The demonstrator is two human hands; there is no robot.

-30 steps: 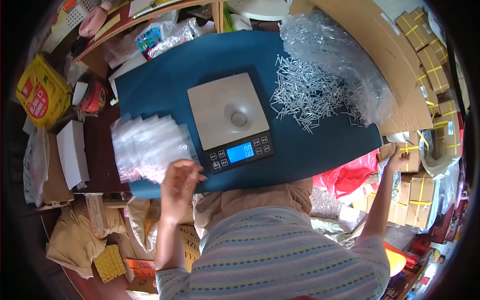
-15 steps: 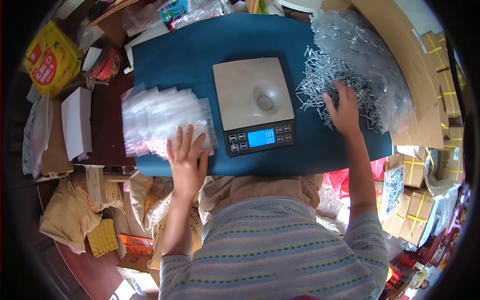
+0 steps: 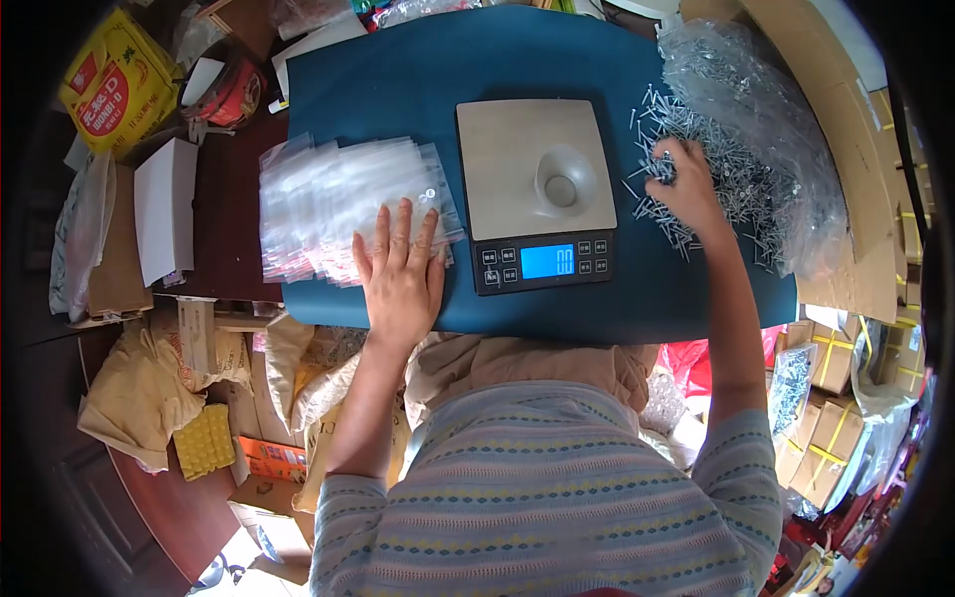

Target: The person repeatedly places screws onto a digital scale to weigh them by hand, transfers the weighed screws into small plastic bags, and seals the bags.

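Observation:
My left hand [image 3: 402, 289] lies flat with fingers spread on the near right edge of a stack of clear plastic zip bags [image 3: 338, 204]. A small round metal bit rests on the bags beyond its fingertips. My right hand [image 3: 690, 194] is at the left side of a heap of silvery screws [image 3: 736, 184], its thumb and fingers curled around some of them. Between the hands stands a digital scale [image 3: 502, 179], its blue display reading zero. On its plate sits a small clear round dish [image 3: 565, 183], with nothing visible in it.
A large clear plastic bag [image 3: 796, 149] of screws lies beside an upright cardboard flap [image 3: 856, 199] at the right. The blue-green mat [image 3: 398, 70] covers the table. At the left are a white box [image 3: 165, 211], a red tub [image 3: 234, 95] and a yellow package [image 3: 119, 85].
My right hand's fingers have curled in among the screws, where they were more stretched out before. My left hand stays flat on the bags. The whole view has shifted slightly.

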